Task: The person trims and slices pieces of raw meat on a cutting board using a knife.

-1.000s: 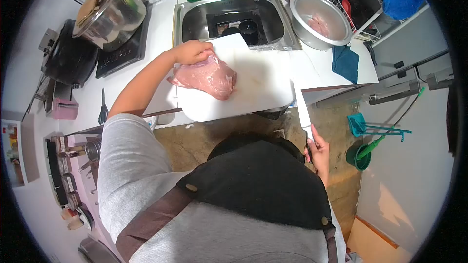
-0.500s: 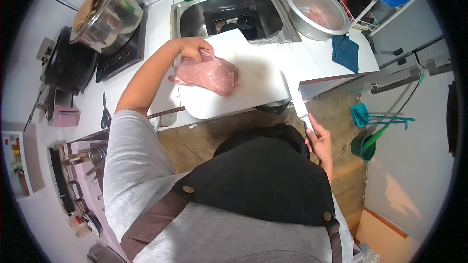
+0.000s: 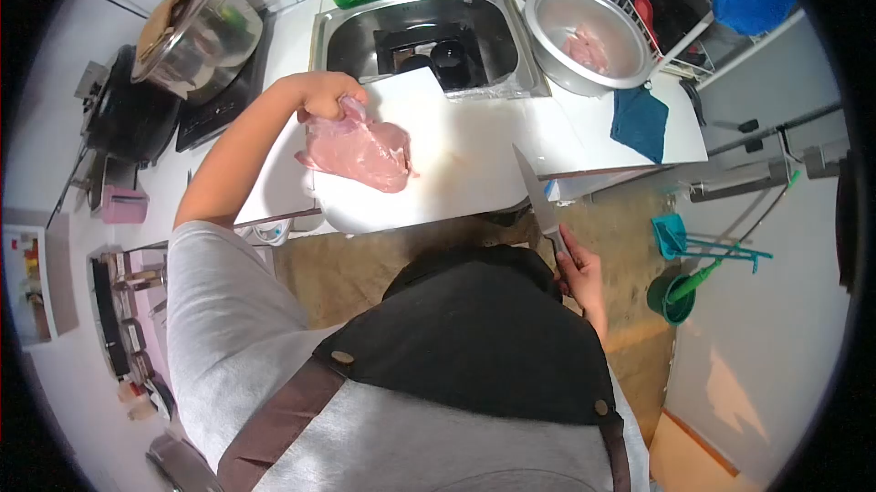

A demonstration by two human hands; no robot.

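A large piece of raw pink meat [image 3: 363,154] lies on the left part of a white cutting board [image 3: 456,186]. My left hand [image 3: 330,93] is closed on the meat's upper left end, pinching up a fold of it. To the right, off the board's front edge, my right hand [image 3: 575,271] is wrapped round the handle of a knife [image 3: 538,195]. The blade points up and away, its tip near the board's right edge, apart from the meat.
Behind the board is a sink [image 3: 420,36] with dark items inside. A metal bowl [image 3: 589,40] with meat pieces stands at the right, beside a blue cloth [image 3: 640,123]. At the left are a pot [image 3: 214,40] and a black cooker [image 3: 137,113].
My left hand has shifted left with the meat, which now lies further left and more spread. The knife has moved slightly left, and its blade looks darker.
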